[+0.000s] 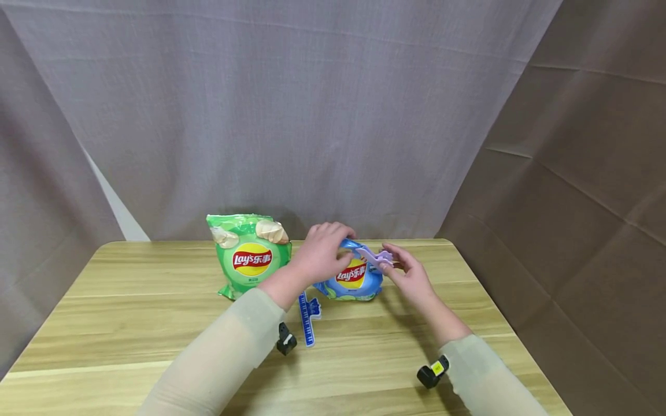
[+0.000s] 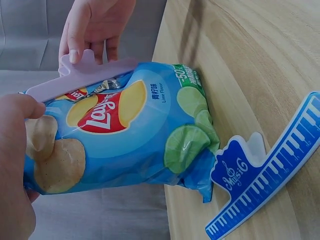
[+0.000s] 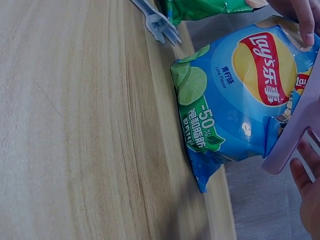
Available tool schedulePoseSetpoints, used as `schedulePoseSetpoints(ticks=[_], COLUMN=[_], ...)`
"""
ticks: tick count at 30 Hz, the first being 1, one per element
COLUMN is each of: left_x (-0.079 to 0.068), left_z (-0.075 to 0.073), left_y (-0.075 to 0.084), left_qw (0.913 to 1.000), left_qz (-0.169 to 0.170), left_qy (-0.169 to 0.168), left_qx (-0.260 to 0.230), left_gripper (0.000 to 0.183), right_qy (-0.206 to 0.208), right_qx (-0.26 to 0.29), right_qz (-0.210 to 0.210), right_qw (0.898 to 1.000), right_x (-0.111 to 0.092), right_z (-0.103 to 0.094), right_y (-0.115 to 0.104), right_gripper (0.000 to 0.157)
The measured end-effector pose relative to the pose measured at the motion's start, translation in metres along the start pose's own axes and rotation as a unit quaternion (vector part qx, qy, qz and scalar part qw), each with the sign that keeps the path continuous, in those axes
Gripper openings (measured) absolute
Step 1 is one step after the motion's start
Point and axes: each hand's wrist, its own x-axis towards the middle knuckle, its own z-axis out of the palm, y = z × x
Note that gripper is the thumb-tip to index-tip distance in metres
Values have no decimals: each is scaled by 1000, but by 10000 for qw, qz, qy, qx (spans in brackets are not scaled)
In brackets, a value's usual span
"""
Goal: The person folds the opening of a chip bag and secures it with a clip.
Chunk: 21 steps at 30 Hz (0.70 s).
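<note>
While your left hand (image 1: 324, 253) grips the Lay's lime bag (image 2: 135, 142), your right hand (image 1: 413, 282) pinches the purple clip (image 2: 82, 79) at its top. A blue "Music" clip (image 2: 245, 182) lies nearby.

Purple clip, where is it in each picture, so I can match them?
Head: purple clip, a bit right of centre, below the middle.
Left wrist: purple clip, upper left.
Right wrist: purple clip, right edge, about halfway up.
Landmark all three share: the blue Lay's Lime Flavor bag.
</note>
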Motion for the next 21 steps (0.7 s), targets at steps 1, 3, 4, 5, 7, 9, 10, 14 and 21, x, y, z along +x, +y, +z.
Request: schedulePoseSetpoints(ticks=[1,3,4,5,7,9,10,14,21], left_x=[0,-1,-2,-2,-3,-3,-4,-6,-12], left_z=[0,0,0,0,0,0,0,-1,-3], left_y=[0,0,0,0,-1,-2,-2,-4,-6], left_qw=[10000,10000,10000,10000,9999,9998,9998,9996,9994], left_qz=[-2,-17,-20,-18,-12,-11,-15,-61,-190], left_qy=[-2,4,12,23,48,84,97,120,185], left_qx=[-23,-64,-79,-86,-123,-178,-186,-233,-235], left_gripper=[38,38,38,38,38,39,40,43,48], right_qy=[-6,8,4,9,13,19,16,26,46], right_qx=[8,-35,-63,-78,-141,-184,-176,-174,-228], right_qz=[-32,-49,-60,-53,-74,-113,-134,-229,-247], right_qw=[10000,10000,10000,10000,9999,9998,9998,9996,9994], right_x=[0,-1,-1,-1,-1,-2,-2,-9,-17], right_z=[0,0,0,-1,-1,-1,-1,-2,-8], right_y=[0,1,1,1,1,0,-3,-21,-21], right_gripper=[49,50,51,52,54,55,56,55,58])
